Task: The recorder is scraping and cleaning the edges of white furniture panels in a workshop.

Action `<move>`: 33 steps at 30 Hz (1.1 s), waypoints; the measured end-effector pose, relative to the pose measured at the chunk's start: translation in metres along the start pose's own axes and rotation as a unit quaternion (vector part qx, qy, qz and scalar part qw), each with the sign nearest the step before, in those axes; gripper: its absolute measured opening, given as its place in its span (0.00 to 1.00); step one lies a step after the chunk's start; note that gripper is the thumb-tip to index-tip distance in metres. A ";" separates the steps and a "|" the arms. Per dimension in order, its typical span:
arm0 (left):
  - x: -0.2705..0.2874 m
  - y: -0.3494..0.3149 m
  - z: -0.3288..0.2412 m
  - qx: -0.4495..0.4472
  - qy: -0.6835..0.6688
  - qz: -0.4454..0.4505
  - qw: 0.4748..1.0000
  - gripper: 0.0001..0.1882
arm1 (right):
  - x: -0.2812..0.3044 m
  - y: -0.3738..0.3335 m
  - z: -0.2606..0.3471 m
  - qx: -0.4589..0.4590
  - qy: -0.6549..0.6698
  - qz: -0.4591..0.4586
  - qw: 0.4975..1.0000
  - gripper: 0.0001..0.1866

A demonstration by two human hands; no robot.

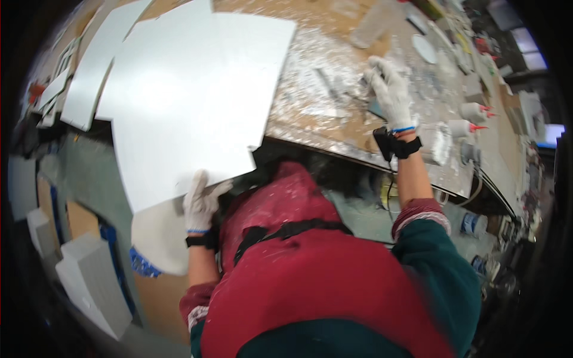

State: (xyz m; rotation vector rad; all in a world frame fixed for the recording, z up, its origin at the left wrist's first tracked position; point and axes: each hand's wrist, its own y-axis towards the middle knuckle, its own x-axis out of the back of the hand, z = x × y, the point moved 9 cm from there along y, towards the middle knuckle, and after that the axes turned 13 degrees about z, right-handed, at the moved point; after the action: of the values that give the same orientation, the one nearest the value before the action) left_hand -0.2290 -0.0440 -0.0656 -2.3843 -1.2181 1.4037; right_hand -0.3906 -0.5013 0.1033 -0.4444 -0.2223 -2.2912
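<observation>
- Large, smooth white panel (185, 101): lies on the powder-smeared brown wooden workbench (316, 28), jutting past its near edge.
- White-gloved left hand (200, 204): at the panel's near edge, thumb spread — I cannot tell whether it grips.
- White-gloved right hand (390, 92): over the bench, fingers partly curled beside a flat blue-grey piece (376, 108) — cannot tell if anything is held.

A flat white panel (191, 89), notched at its near right corner, rests on the worktop (352, 134), near end overhanging.
</observation>
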 end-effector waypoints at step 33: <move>-0.020 0.007 -0.009 -0.041 0.004 0.054 0.998 0.18 | 0.084 0.012 -0.074 -0.131 -0.253 -0.028 0.958 0.14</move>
State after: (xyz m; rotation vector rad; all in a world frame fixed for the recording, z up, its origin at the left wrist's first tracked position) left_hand -0.2229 -0.0600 -0.0501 -2.5432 -1.1840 1.3980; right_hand -0.4538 -0.5874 0.0669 -1.1772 -0.1838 -2.2302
